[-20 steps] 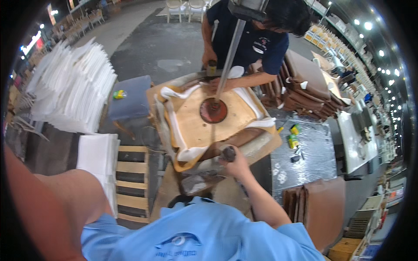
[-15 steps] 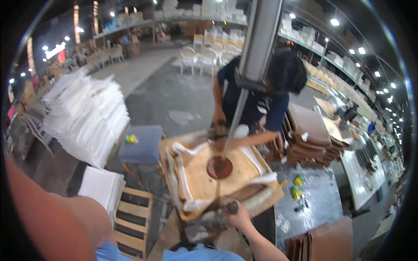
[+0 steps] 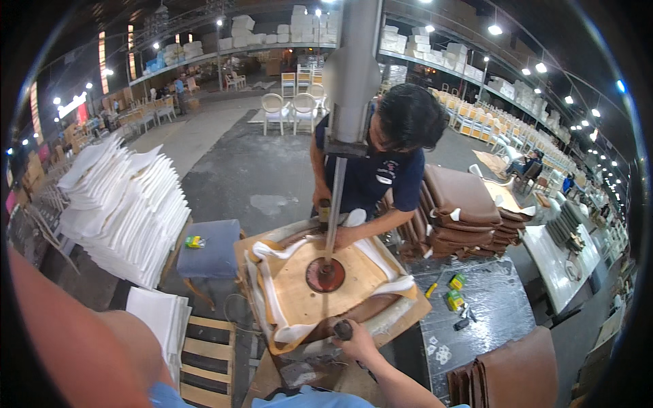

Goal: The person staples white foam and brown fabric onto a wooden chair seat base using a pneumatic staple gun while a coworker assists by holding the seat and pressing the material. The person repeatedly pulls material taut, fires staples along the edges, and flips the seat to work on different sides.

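My right hand [image 3: 358, 345] is closed round a dark, blunt-ended staple gun [image 3: 343, 330], partly hidden by the fingers, at the near edge of a seat panel. The panel is a pale wooden board [image 3: 289, 272] ringed by white padding [image 3: 271, 306] and brown covering material [image 3: 367, 309]. A metal rod [image 3: 335, 204] comes down from a grey cylinder [image 3: 352, 81] onto a reddish round disc [image 3: 325, 275] on the board. My left arm [image 3: 88, 333] rises along the left side; its hand is out of view.
Across the panel a co-worker [image 3: 381, 163] grips a similar tool [image 3: 324, 212]. White sheets [image 3: 122, 211] and a grey-topped stool [image 3: 209, 248] stand left. Folded brown covers [image 3: 466, 204] lie right, above a wrapped table [image 3: 476, 340] with green-yellow boxes [image 3: 454, 299]. A slatted pallet [image 3: 207, 353] lies near left.
The whole view has shifted, so the panel and cylinder sit further left. The co-worker's forearm has drawn in, its hand now near the rod. My right hand stays at the panel's near edge.
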The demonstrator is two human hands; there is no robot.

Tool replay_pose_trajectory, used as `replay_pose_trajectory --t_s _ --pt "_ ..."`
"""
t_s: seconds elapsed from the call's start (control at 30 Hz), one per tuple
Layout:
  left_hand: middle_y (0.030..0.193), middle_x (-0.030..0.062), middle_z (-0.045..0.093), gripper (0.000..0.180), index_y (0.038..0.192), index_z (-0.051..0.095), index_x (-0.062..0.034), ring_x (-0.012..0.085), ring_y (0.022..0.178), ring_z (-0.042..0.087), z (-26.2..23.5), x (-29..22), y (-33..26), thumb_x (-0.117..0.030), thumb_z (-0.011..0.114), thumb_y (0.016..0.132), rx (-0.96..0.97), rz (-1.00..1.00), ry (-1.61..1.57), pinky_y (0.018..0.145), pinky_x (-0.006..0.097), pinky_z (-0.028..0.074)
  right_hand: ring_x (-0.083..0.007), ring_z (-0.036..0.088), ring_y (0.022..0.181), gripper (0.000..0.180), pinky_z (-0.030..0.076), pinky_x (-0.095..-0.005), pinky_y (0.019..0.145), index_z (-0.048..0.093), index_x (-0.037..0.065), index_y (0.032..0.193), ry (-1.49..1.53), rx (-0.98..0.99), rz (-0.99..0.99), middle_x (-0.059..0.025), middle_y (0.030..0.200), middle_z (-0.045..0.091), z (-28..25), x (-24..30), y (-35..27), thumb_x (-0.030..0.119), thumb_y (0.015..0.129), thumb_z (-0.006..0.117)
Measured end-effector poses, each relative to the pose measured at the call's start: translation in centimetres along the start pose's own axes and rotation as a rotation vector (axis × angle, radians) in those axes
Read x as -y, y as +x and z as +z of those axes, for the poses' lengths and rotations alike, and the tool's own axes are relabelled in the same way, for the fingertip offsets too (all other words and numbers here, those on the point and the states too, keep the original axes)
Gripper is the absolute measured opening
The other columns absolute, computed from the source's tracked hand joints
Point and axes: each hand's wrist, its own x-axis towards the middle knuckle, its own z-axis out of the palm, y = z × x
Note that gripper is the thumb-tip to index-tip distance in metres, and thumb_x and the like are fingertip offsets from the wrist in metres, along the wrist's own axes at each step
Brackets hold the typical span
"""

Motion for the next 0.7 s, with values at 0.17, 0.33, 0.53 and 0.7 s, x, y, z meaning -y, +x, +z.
replay_pose_trajectory --t_s 0.17,0.33,0.53,0.7 --pt "0.137 0.0210 0.073 0.035 0.137 0.071 -0.0009 0.0341 0.131 0.066 0.4 0.2 -0.1 -0.018 0.066 0.106 -0.027 -0.002 -0.022 0.116 0.051 0.050 -0.0484 0.066 0.126 0.074 0.055 -0.0533 0.107 0.065 0.009 0.147 -0.001 0.014 0.009 -0.0280 0.134 0.068 -1.5 0.6 -0.8 0.031 0.082 0.093" --pt "0.136 0.0218 0.073 0.035 0.136 0.071 -0.0002 0.0351 0.132 0.066 0.6 -0.2 -0.4 -0.020 0.065 0.107 -0.022 0.009 -0.038 0.117 0.052 0.050 -0.0480 0.065 0.128 0.074 0.053 -0.0529 0.110 0.063 0.010 0.149 0.004 0.056 0.032 -0.0275 0.134 0.067 -0.7 2.0 -1.7 0.031 0.084 0.091" --pt "0.135 0.0228 0.073 0.036 0.135 0.072 0.0006 0.0364 0.132 0.066 1.5 -0.4 0.0 -0.021 0.065 0.108 -0.044 0.051 -0.084 0.118 0.053 0.049 -0.0472 0.066 0.126 0.070 0.054 -0.0516 0.110 0.065 0.011 0.146 0.011 0.023 0.025 -0.0256 0.134 0.068 -1.7 0.3 -1.2 0.032 0.085 0.091" --pt "0.135 0.0236 0.073 0.036 0.134 0.072 0.0013 0.0375 0.133 0.066 0.9 -1.0 -1.0 -0.023 0.064 0.108 -0.020 0.036 -0.059 0.119 0.054 0.048 -0.0458 0.067 0.127 0.073 0.054 -0.0508 0.110 0.064 0.008 0.148 -0.041 0.098 -0.003 -0.0263 0.132 0.069 -1.4 2.1 -1.3 0.034 0.086 0.092"
